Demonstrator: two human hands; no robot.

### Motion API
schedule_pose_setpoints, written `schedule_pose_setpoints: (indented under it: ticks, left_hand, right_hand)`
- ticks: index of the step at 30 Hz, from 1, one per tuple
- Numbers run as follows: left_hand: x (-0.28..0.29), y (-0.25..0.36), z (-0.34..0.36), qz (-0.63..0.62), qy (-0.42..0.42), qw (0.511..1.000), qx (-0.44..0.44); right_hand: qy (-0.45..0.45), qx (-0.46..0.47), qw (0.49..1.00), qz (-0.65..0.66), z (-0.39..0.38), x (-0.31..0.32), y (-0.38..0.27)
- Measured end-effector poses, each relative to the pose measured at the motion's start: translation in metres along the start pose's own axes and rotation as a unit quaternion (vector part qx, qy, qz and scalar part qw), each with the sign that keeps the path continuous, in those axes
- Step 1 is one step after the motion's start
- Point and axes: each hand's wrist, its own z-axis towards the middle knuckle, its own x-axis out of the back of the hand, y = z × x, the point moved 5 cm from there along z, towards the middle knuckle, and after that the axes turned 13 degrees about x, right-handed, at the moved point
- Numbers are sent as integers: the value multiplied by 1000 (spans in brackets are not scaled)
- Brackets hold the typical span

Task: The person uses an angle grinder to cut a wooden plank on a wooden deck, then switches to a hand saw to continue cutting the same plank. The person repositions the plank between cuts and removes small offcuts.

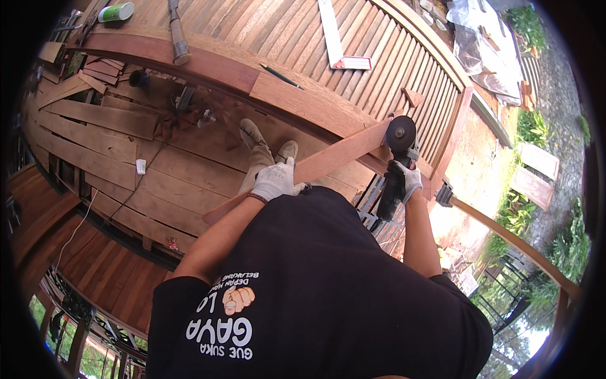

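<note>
A long reddish wooden board (344, 153) slants across the middle, its far end resting by the edge of a slatted wooden panel (372, 38). My left hand (276, 181), in a white glove, is closed around the board's nearer part. In my gloved right hand (409, 179) is a black angle grinder (392, 192), gripped by its body. Its dark round disc (400, 132) is at the board's far end; whether it touches the wood I cannot tell. A small triangular wood offcut (413, 96) lies on the slats just beyond the disc.
On the panel lie a try square (332, 38), a dark pencil (281, 75) and a wooden-handled tool (177, 35). A green-and-white can (116, 12) is at the far left. Loose planks (95, 118), a cable (140, 179) and a white cup-like object (141, 166) are on the floor boards.
</note>
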Motion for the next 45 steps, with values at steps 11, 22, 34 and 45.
schedule_pose_setpoints:
  ticks: [11,22,34,45]
  left_hand:
    - [7,4,-7,2,-9,1000,5]
    - [8,5,-7,12,-22,1000,13]
    - [4,3,-4,8,-13,1000,8]
    - [0,1,-2,-2,-4,1000,-2]
  right_hand:
    - [-1,-1,1000,-9,-28,2,14]
    - [7,-19,1000,-18,-48,0,19]
    - [8,-15,1000,-2,-37,-11,2]
    - [2,-12,1000,-3,-6,-11,-7]
